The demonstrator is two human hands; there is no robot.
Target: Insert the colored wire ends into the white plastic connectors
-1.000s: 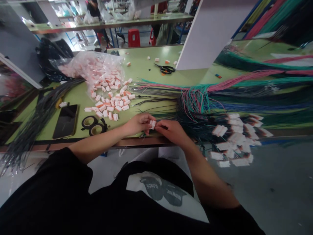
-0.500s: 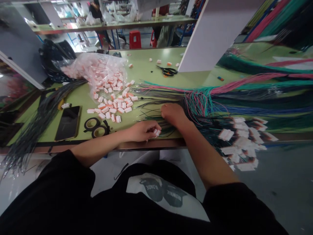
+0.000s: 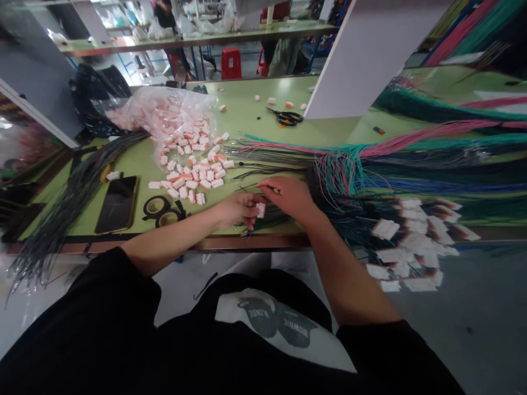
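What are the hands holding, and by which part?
The left hand holds a small white block by its left side; whether the right hand pinches anything cannot be told.

At the near side, your black shirt (image 3: 185, 345) bears a pale print (image 3: 325, 351). You wear "BLONDIE" on its left dark shape (image 3: 260, 318) and "BROWNIE" on its right dark shape (image 3: 294, 330).

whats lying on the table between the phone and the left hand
Two tape rolls lie between the phone and the left hand, with the forearm alongside; the head view shows it.
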